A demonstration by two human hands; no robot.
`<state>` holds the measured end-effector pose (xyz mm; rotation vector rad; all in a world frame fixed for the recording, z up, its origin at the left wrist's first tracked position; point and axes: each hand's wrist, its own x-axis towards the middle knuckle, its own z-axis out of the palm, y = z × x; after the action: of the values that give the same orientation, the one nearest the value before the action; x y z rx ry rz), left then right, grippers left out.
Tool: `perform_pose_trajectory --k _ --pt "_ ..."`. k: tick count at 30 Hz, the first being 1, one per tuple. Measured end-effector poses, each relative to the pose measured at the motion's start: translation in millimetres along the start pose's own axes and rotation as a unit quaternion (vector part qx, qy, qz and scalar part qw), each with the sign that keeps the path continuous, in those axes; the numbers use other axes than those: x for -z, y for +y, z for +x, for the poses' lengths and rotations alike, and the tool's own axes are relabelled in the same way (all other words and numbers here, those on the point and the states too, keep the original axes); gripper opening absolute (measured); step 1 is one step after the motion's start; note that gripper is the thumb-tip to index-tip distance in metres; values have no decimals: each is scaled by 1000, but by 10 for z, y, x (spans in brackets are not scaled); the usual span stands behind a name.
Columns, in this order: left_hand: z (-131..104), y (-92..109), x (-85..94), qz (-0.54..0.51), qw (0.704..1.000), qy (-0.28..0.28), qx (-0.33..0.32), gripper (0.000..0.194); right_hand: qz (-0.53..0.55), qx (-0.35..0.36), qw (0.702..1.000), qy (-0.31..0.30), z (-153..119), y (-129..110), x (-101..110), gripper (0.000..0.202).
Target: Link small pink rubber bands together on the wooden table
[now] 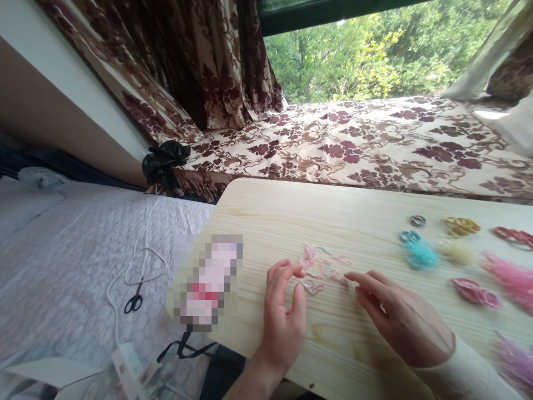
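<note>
A loose scatter of thin pink, white and pale green bands (309,257) lies on the wooden table (291,211) between my hands. My left hand (283,314) is at the left side of this scatter, fingers bent and thumb apart, with a gap between them. At the right edge, my right hand (400,316) hovers low with its fingers stretched out, fingertips close to a few pink bands. I see nothing held in either hand; whether the fingertips touch the bands is too blurred to tell.
To the right lie a turquoise bundle (421,255), a cream bundle (457,251), yellow bands (461,225), pink bands (477,293) and a pink bundle (510,278). A pixelated object (210,280) rests at the table's left. Scissors (134,303) and a white cable (125,272) lie on the bed.
</note>
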<state>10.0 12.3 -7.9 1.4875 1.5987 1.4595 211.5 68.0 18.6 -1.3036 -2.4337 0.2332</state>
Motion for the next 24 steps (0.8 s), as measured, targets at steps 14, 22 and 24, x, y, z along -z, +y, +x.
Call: perform_pose_trajectory --k 14,22,24 --pt "14 15 8 3 1000 -12 -4 32 27 -78 994 -74 139 0 -47 26" --pt "20 40 14 3 1000 -11 -5 31 40 -72 993 -84 68 -8 54 34" --pt "19 37 12 3 1000 -10 -5 31 51 -66 994 -64 40 -9 106 35"
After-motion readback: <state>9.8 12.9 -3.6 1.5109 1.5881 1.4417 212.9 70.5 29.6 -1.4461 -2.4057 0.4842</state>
